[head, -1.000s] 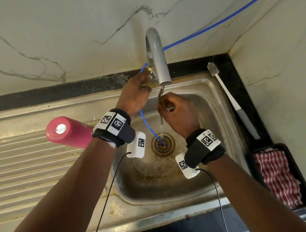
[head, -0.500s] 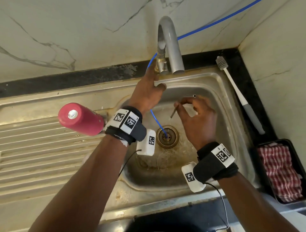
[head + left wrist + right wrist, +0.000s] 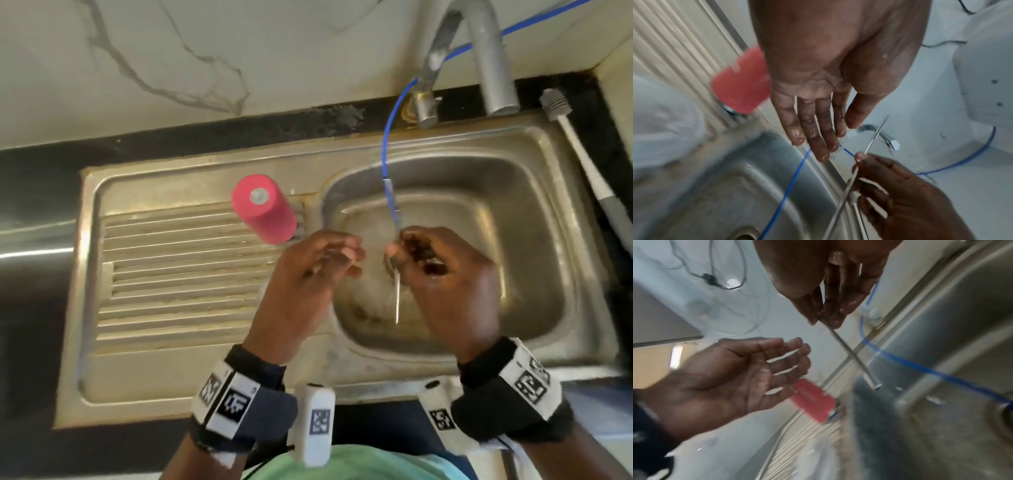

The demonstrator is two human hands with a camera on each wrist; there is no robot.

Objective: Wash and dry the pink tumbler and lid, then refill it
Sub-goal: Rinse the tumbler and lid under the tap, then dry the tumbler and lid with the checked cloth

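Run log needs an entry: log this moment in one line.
right hand: pinches metal straw over sink | left hand: open | pink tumbler: upside down on drainboard

I count one pink tumbler (image 3: 263, 208), one metal straw (image 3: 397, 301), one tap (image 3: 486, 58). One blue hose (image 3: 388, 137), one bottle brush (image 3: 582, 150), my two hands.

Bright, even daylight in all three views — soft shadows only, with a glare streak on the dark tabletop (image 3: 37, 251) at the left edge of the head view. Smeared by motion blur throughout, worst on the hands (image 3: 308, 284) and the pink tumbler (image 3: 740, 84) in the wrist views. Strongly bowed at the edges — sink rim (image 3: 85, 274) and faucet (image 3: 486, 58) visibly curved.
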